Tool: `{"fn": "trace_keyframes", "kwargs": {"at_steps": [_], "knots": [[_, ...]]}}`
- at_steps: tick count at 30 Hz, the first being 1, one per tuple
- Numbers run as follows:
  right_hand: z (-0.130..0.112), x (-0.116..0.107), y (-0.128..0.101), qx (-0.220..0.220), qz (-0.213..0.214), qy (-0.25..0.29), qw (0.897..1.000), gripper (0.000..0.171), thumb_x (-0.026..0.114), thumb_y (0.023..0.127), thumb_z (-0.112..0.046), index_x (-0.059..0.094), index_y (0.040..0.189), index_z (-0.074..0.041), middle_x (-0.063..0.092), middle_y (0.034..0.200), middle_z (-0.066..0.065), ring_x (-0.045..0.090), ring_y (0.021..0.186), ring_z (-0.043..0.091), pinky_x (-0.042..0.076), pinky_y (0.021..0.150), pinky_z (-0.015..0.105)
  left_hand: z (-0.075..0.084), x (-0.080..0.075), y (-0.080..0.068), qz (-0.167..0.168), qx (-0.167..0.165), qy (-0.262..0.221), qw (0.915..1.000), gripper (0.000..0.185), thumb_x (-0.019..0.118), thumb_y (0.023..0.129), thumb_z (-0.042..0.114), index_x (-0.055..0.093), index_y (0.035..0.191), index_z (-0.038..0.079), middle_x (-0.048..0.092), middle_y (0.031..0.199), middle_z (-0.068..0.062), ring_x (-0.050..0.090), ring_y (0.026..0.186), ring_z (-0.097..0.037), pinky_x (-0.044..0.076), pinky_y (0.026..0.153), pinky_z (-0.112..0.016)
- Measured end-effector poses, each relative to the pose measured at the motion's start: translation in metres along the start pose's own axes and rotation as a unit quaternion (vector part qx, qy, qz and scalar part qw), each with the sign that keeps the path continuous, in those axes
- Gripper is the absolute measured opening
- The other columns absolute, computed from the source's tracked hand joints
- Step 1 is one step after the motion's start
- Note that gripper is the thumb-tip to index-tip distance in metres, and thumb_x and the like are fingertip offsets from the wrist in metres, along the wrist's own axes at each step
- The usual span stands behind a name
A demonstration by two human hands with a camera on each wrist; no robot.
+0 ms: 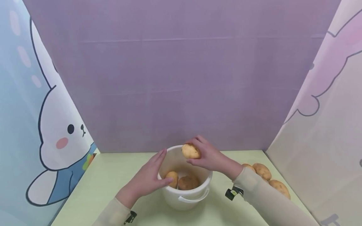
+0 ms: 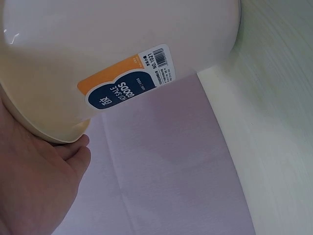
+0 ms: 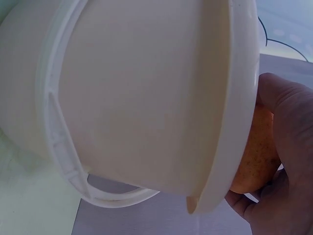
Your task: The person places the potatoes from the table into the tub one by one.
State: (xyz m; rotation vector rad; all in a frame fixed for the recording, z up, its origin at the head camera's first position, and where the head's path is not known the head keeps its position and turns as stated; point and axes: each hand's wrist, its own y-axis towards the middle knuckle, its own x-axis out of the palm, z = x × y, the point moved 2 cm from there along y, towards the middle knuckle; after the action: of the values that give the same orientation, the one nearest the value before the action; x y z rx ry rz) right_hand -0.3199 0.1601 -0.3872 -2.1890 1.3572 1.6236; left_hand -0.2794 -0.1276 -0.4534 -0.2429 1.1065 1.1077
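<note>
At lower centre, the right hand (image 1: 207,154) is gripping a tan potato (image 1: 190,151) above the white plastic bucket (image 1: 185,197); the left hand (image 1: 150,177), fingers straight, is steadying its rim.

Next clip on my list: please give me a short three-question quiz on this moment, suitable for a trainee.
1. True or false: the right hand holds a potato above the white bucket.
2. How many potatoes already lie inside the bucket?
3. Where does the left hand rest? A) flat on the green table; B) against the bucket's left side and rim; C) on the pile of potatoes at the right.

Key
1. True; the fingers curl round it over the far rim.
2. Two can be seen.
3. B.
</note>
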Motion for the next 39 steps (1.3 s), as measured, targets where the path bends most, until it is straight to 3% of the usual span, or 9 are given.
{"fn": "trace_keyframes", "kwargs": {"at_steps": [25, 33, 39], "knots": [[0.005, 0.016, 0.006, -0.007, -0.017, -0.017, 1.000, 0.060, 0.093, 0.093, -0.030, 0.064, 0.145, -0.016, 0.056, 0.135, 0.001, 0.061, 0.108, 0.016, 0.059, 0.086, 0.033, 0.001, 0.000, 0.001, 0.003, -0.001, 0.004, 1.0000, 0.115, 0.071, 0.097, 0.074, 0.026, 0.175, 0.004, 0.028, 0.181, -0.015, 0.032, 0.164, -0.039, 0.039, 0.125, -0.064], [0.007, 0.013, 0.002, 0.000, -0.033, -0.004, 0.999, 0.063, 0.090, 0.096, -0.032, 0.064, 0.149, -0.010, 0.057, 0.142, 0.012, 0.064, 0.124, 0.032, 0.060, 0.101, 0.048, 0.004, 0.000, 0.000, 0.003, 0.000, 0.000, 1.0000, 0.115, 0.071, 0.096, 0.073, 0.025, 0.175, 0.003, 0.029, 0.180, -0.016, 0.033, 0.163, -0.039, 0.039, 0.125, -0.065], [0.012, 0.001, -0.010, 0.020, -0.008, 0.023, 1.000, 0.055, 0.088, 0.098, -0.029, 0.067, 0.144, -0.009, 0.057, 0.141, 0.007, 0.064, 0.127, 0.031, 0.059, 0.105, 0.052, 0.003, -0.002, 0.001, 0.006, -0.002, -0.004, 1.0000, 0.116, 0.073, 0.096, 0.072, 0.025, 0.175, 0.004, 0.029, 0.180, -0.017, 0.034, 0.163, -0.041, 0.039, 0.124, -0.066]]}}
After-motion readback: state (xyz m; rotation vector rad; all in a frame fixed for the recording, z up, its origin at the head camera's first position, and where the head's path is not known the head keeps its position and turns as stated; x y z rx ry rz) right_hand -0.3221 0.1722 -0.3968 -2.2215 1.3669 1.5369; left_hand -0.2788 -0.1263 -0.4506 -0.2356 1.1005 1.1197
